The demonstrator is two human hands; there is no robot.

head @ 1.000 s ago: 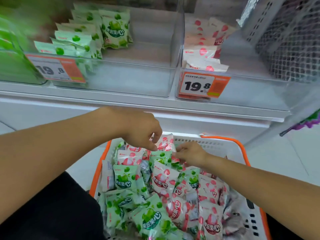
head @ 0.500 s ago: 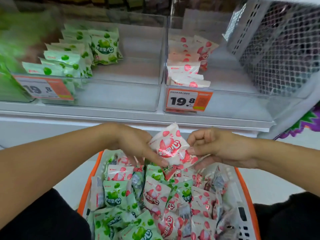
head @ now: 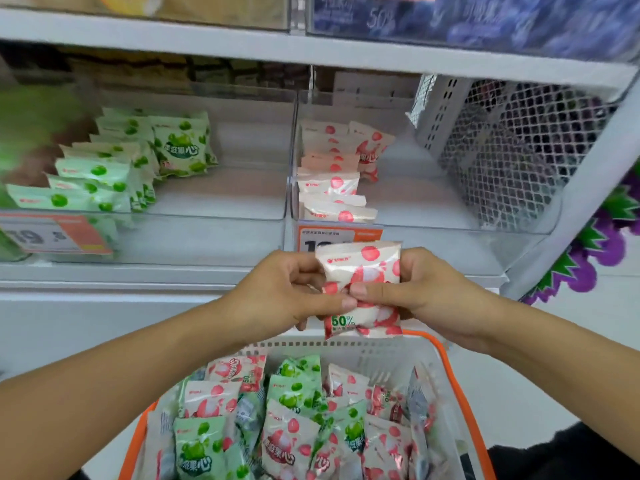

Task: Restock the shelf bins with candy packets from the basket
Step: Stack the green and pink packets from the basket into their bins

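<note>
Both hands hold one white-and-pink candy packet (head: 367,271) upright above the basket (head: 446,368). My left hand (head: 284,289) grips its left edge, thumb across the front. My right hand (head: 426,292) pinches its right side, thumb meeting the left thumb. The packet hangs just in front of the right clear shelf bin (head: 433,244), which holds a row of pink packets (head: 332,185) at its left side. The left clear bin (head: 207,237) holds green packets (head: 138,157). The white basket with an orange rim carries several mixed green and pink packets (head: 287,427).
Orange price tags (head: 341,233) hang on the bin fronts. A white mesh panel (head: 519,143) closes the right end of the shelf. Another shelf (head: 311,46) with blurred goods runs overhead. A purple and green decoration (head: 595,251) hangs at the right.
Both hands lifted a pink packet out of the basket and raised it up to the front of the right bin. The view tilted upward.
</note>
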